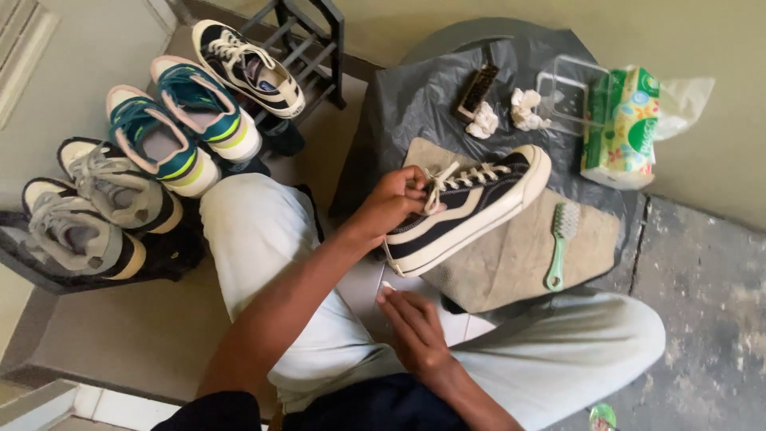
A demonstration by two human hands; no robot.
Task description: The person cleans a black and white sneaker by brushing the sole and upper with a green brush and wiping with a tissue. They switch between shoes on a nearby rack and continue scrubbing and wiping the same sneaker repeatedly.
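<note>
A clear plastic box (pixel 568 97) sits at about 1 o'clock on a table covered in grey plastic sheet (pixel 415 104); nothing can be seen inside it. Just to its right stands a green pack of tissues (pixel 626 124). Two crumpled white tissues (pixel 511 112) and a dark brush (pixel 476 89) lie to the box's left.

The left hand (pixel 392 199) reaches up toward 12 o'clock, fingers curled tight at the laces of a black and white shoe (pixel 471 206). The shoe lies tilted on a tan cloth (pixel 519 255), toe pointing to 2 o'clock. A green brush (pixel 560 239) lies on the cloth at the shoe's 4 o'clock.

The right hand (pixel 415 327) sits at 6 o'clock of the shoe, loosely bent, holding a small white bit at its fingertips.

More shoes (pixel 159 136) sit in a row at 10 o'clock.
</note>
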